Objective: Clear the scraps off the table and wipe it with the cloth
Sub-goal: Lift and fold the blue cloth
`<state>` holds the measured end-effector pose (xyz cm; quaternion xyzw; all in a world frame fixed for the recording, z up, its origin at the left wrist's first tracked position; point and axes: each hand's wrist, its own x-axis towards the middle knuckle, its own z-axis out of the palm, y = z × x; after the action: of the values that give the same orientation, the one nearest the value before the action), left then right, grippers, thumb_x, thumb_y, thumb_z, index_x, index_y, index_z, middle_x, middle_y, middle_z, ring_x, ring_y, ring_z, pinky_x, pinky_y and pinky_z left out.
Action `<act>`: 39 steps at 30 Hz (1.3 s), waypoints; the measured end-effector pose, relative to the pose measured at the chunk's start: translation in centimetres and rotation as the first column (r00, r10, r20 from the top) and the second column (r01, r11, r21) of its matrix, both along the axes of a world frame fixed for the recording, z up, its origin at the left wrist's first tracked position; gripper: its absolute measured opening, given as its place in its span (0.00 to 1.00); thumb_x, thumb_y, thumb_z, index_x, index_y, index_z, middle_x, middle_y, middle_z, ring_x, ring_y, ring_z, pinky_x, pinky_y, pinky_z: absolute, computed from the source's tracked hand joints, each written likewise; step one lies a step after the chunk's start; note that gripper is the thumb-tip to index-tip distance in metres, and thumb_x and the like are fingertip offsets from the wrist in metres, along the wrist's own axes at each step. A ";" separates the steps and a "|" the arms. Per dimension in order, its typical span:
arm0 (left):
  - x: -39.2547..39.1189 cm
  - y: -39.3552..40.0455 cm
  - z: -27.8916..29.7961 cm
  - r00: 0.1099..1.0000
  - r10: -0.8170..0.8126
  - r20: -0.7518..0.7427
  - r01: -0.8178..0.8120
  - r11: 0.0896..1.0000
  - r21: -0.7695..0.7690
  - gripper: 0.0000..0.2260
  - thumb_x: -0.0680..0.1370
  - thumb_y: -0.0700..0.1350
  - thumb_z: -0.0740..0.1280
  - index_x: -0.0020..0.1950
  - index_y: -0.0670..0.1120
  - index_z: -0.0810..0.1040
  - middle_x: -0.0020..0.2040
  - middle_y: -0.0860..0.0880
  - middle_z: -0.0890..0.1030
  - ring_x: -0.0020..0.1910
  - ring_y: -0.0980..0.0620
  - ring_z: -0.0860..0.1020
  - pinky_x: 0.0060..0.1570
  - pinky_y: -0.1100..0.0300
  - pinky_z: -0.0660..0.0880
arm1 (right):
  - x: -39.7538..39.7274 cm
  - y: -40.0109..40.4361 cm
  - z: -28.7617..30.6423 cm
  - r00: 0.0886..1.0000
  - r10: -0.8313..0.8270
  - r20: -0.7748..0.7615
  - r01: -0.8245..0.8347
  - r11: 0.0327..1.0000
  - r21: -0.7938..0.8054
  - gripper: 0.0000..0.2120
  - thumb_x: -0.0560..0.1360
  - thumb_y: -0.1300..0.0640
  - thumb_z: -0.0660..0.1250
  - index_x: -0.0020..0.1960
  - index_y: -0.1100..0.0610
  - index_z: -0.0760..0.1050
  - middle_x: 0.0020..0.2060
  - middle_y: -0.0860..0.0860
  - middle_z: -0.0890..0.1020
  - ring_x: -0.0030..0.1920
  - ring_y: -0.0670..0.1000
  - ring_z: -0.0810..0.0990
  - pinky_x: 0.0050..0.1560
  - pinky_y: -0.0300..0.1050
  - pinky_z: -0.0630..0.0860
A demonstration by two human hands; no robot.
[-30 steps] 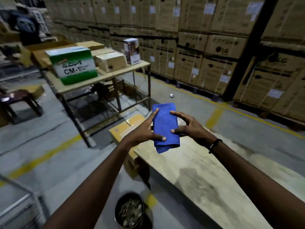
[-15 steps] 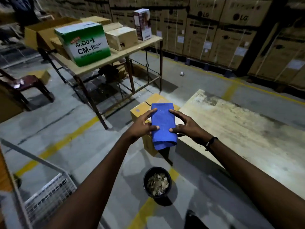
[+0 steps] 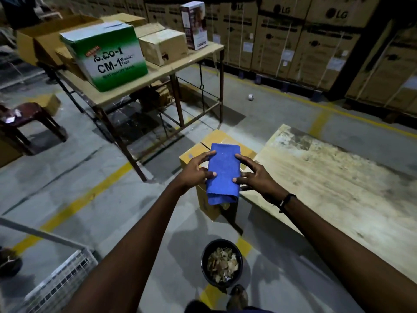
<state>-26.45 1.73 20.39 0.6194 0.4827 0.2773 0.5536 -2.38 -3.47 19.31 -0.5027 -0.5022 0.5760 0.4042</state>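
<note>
Blue folded cloth (image 3: pixel 223 173) up in the air, left hand (image 3: pixel 195 171) and right hand (image 3: pixel 256 177) pinching its sides, just beside the bench (image 3: pixel 338 188); black bucket (image 3: pixel 222 263) below holds what look like scraps (image 3: pixel 222 265).

This is looking like a warehouse: tall stacks of big cartons (image 3: pixel 293 35) are lining the wall, yellow lines (image 3: pixel 74 204) are marking the concrete floor (image 3: pixel 56 166), and boxes (image 3: pixel 106 55) are sitting on a metal-legged table (image 3: pixel 158 73).
</note>
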 end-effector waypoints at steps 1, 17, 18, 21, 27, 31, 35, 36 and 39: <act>0.0 1.1 -0.2 1.000 0.001 -0.002 -0.001 1.000 0.001 0.32 0.79 0.32 0.72 0.77 0.55 0.71 0.78 0.49 0.70 0.50 0.51 0.84 0.43 0.55 0.83 | -0.1 1.0 -0.3 1.000 -0.007 -0.005 0.007 1.000 0.002 0.38 0.75 0.68 0.76 0.79 0.46 0.68 0.75 0.45 0.72 0.57 0.51 0.86 0.50 0.61 0.86; 1.6 26.0 -8.6 0.965 -0.226 -0.131 0.230 0.973 0.016 0.32 0.78 0.28 0.71 0.77 0.50 0.70 0.68 0.52 0.73 0.50 0.47 0.81 0.43 0.58 0.83 | -1.4 21.4 -9.1 0.952 -0.249 0.178 0.263 0.963 -0.060 0.39 0.73 0.69 0.77 0.79 0.50 0.68 0.76 0.49 0.68 0.61 0.58 0.80 0.38 0.47 0.85; 1.6 28.1 -9.9 0.958 -0.245 -0.149 0.249 0.969 0.008 0.32 0.77 0.28 0.71 0.77 0.49 0.70 0.67 0.53 0.73 0.50 0.48 0.81 0.42 0.61 0.82 | -1.7 23.1 -10.3 0.944 -0.263 0.199 0.282 0.957 -0.075 0.39 0.73 0.70 0.77 0.79 0.50 0.68 0.75 0.50 0.68 0.60 0.58 0.80 0.37 0.46 0.85; 1.5 33.8 -14.3 0.932 -0.293 -0.211 0.294 0.955 -0.029 0.33 0.76 0.28 0.72 0.78 0.47 0.70 0.70 0.49 0.74 0.52 0.47 0.82 0.43 0.62 0.81 | -2.6 27.9 -14.0 0.912 -0.299 0.282 0.341 0.933 -0.114 0.39 0.72 0.69 0.78 0.79 0.51 0.68 0.75 0.53 0.70 0.60 0.59 0.81 0.39 0.53 0.86; 1.8 41.4 -22.7 0.860 -0.420 -0.290 0.419 0.905 -0.068 0.33 0.76 0.31 0.74 0.79 0.46 0.69 0.73 0.46 0.72 0.58 0.43 0.82 0.43 0.68 0.80 | -3.7 33.7 -21.3 0.850 -0.350 0.393 0.446 0.876 -0.184 0.40 0.71 0.67 0.79 0.79 0.52 0.68 0.73 0.49 0.71 0.59 0.57 0.82 0.49 0.63 0.85; 2.2 44.4 -27.6 0.806 -0.491 -0.329 0.496 0.865 -0.076 0.33 0.75 0.31 0.75 0.79 0.44 0.69 0.73 0.48 0.72 0.63 0.43 0.79 0.45 0.72 0.78 | -4.5 35.4 -25.6 0.796 -0.365 0.483 0.500 0.847 -0.183 0.40 0.71 0.66 0.79 0.79 0.55 0.67 0.76 0.54 0.71 0.58 0.58 0.82 0.54 0.57 0.84; 2.7 46.0 -30.7 0.729 -0.569 -0.380 0.604 0.797 -0.034 0.33 0.75 0.33 0.75 0.79 0.45 0.70 0.73 0.46 0.71 0.68 0.42 0.76 0.57 0.66 0.78 | -5.9 36.5 -28.7 0.732 -0.396 0.554 0.554 0.820 -0.147 0.36 0.70 0.66 0.78 0.76 0.60 0.70 0.73 0.60 0.72 0.63 0.59 0.79 0.59 0.55 0.82; 2.8 46.3 -31.0 0.702 -0.588 -0.402 0.636 0.772 -0.018 0.33 0.75 0.34 0.75 0.79 0.45 0.70 0.73 0.44 0.71 0.69 0.42 0.75 0.62 0.59 0.79 | -6.1 36.6 -29.2 0.718 -0.399 0.570 0.564 0.814 -0.140 0.36 0.70 0.65 0.77 0.75 0.60 0.70 0.73 0.60 0.71 0.65 0.61 0.78 0.63 0.60 0.80; 3.3 46.6 -31.5 0.636 -0.627 -0.450 0.702 0.713 -0.002 0.31 0.76 0.37 0.74 0.78 0.45 0.70 0.75 0.41 0.67 0.69 0.42 0.74 0.67 0.46 0.77 | -6.7 37.1 -29.5 0.691 -0.358 0.629 0.570 0.804 -0.169 0.33 0.71 0.66 0.75 0.75 0.61 0.70 0.77 0.60 0.67 0.73 0.62 0.72 0.72 0.61 0.73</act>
<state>-23.15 48.35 -11.14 0.8433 0.3006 -0.0454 0.4432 -9.03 33.63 -10.15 -0.8261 -0.3410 0.3556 0.2735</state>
